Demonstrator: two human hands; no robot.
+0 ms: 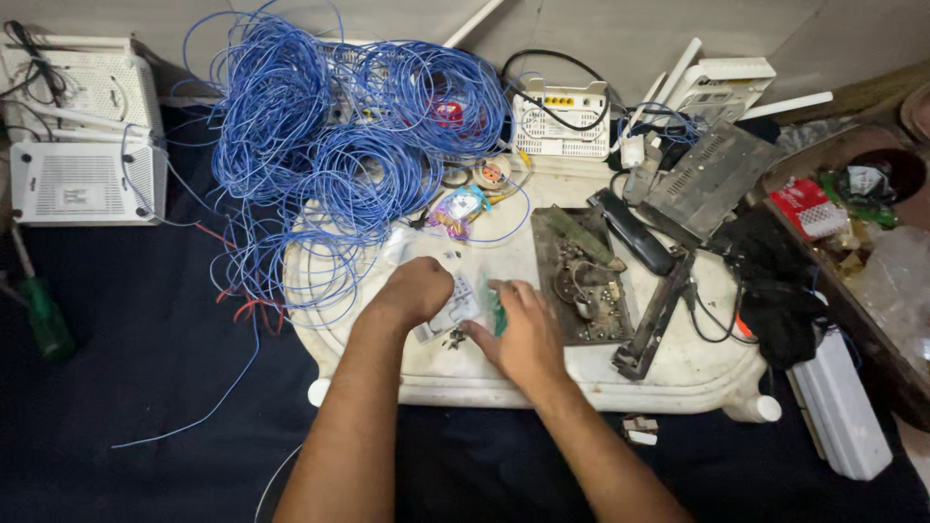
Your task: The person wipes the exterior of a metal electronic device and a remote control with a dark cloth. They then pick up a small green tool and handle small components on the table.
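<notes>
My left hand is curled over a small pale grey part that rests on the white tray-like board. My right hand meets it from the right and grips a small green-handled tool whose tip points at that part. Both hands touch over the front middle of the board. What lies under my left fingers is hidden.
A big tangle of blue wire covers the board's left and back. A rusty metal plate with small parts, a black bar, a grey metal casing, white routers and a green-handled screwdriver lie around on the dark cloth.
</notes>
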